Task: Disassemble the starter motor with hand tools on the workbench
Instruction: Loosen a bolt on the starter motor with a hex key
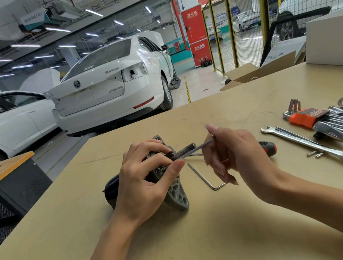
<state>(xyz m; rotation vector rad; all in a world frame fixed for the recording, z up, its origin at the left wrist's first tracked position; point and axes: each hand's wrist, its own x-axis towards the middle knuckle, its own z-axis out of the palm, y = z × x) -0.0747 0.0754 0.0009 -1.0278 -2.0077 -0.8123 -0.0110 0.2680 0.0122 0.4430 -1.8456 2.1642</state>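
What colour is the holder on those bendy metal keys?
Orange holder, seen in the head view.

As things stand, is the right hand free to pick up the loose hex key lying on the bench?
Probably not yet: the right hand already pinches a long key set into the motor. The hex key lies uncovered just below it, so only the occupied fingers hinder.

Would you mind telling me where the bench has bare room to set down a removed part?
Free: the near strip of the workbench below both forearms, and the far stretch behind the starter motor. Crowded: the right side, around the combination wrench and hex key set.
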